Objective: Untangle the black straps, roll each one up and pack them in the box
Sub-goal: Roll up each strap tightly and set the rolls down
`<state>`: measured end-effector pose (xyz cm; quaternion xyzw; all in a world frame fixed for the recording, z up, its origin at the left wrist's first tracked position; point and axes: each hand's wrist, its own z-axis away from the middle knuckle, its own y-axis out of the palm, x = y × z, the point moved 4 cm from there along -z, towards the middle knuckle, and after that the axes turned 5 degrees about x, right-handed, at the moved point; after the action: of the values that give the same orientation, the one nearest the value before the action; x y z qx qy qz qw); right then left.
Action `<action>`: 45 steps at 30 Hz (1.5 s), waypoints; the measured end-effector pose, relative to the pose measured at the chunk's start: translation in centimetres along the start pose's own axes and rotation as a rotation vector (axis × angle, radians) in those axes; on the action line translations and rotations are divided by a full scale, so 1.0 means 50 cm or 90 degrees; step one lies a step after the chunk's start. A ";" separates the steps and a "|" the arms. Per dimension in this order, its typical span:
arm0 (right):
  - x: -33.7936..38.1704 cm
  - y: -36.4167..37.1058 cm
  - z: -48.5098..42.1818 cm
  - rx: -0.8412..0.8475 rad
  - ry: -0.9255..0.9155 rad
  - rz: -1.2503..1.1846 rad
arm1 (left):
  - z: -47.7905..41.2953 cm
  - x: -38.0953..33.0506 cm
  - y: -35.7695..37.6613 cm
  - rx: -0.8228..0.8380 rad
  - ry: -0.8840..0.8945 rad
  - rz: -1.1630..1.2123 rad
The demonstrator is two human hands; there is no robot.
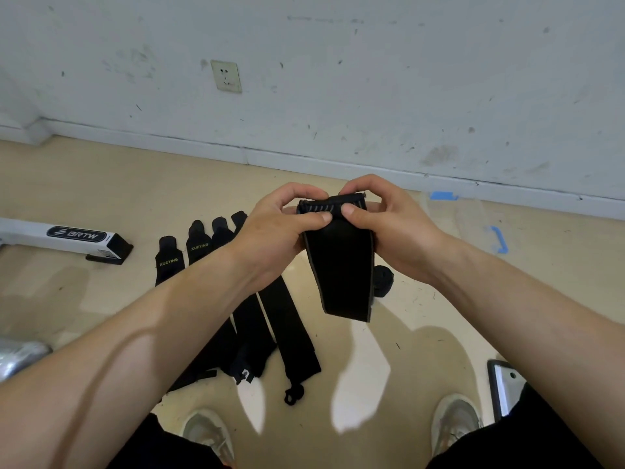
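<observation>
Above laid-out straps (pixel 291 319), left grip (pixel 270 231) and right grip (pixel 392 228) pinch one hanging strap (pixel 341 272).

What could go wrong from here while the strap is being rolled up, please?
The strap, pinched at its top edge by the left hand and right hand, is barely rolled; a loose start could spring open. Its free tail hangs unsupported, so the roll might skew.

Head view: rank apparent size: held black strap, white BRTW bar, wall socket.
1. Held black fabric strap, nearest camera, inflating it.
2. White BRTW-labelled bar, cut off at frame edge.
3. Beige square wall socket.
</observation>
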<state>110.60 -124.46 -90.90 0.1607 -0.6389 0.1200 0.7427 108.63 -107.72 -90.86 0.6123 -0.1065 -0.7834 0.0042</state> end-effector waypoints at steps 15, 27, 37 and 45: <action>0.007 -0.001 -0.007 -0.011 -0.019 0.036 | -0.002 0.019 0.004 -0.024 -0.021 -0.093; -0.001 -0.014 -0.013 -0.029 -0.029 0.047 | -0.007 0.017 -0.006 0.019 -0.014 -0.090; 0.008 -0.017 -0.011 -0.089 -0.079 0.229 | -0.008 0.020 0.002 0.034 -0.023 -0.158; -0.002 -0.013 -0.012 -0.025 0.039 0.055 | -0.010 0.016 -0.008 0.020 -0.009 -0.140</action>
<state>111.36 -124.84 -91.15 0.1145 -0.6245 0.1441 0.7590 108.95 -107.54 -91.82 0.6149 -0.0513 -0.7815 -0.0922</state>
